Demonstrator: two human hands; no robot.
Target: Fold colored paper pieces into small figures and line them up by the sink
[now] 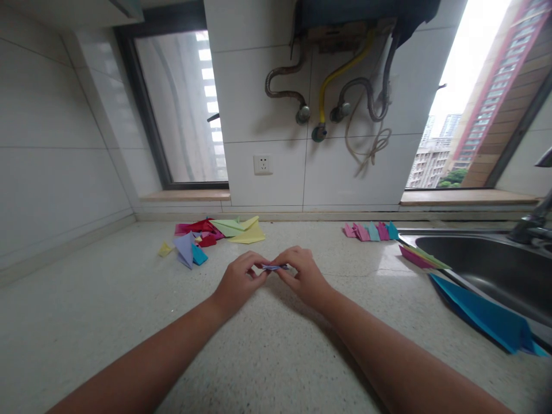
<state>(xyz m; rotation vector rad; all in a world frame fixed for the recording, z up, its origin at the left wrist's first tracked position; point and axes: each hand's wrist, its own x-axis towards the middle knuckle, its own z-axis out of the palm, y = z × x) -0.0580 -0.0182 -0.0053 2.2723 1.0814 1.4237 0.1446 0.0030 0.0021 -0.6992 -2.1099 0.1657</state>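
My left hand (pixel 238 282) and my right hand (pixel 304 276) meet at the middle of the speckled counter (pixel 276 356). Between their pinched fingertips lies a small folded piece of lilac-blue paper (pixel 275 267), held flat just above the counter. Both hands have curled fingers closed on it. Most of the paper is hidden by the fingers.
A heap of coloured folded papers (pixel 215 233) lies at the back left. A row of small folded pieces (pixel 371 231) sits at the back right. Blue paper (pixel 483 313) and pink-green sheets (pixel 420 257) rest on the sink rim (pixel 487 270). A tap (pixel 532 221) stands at the right.
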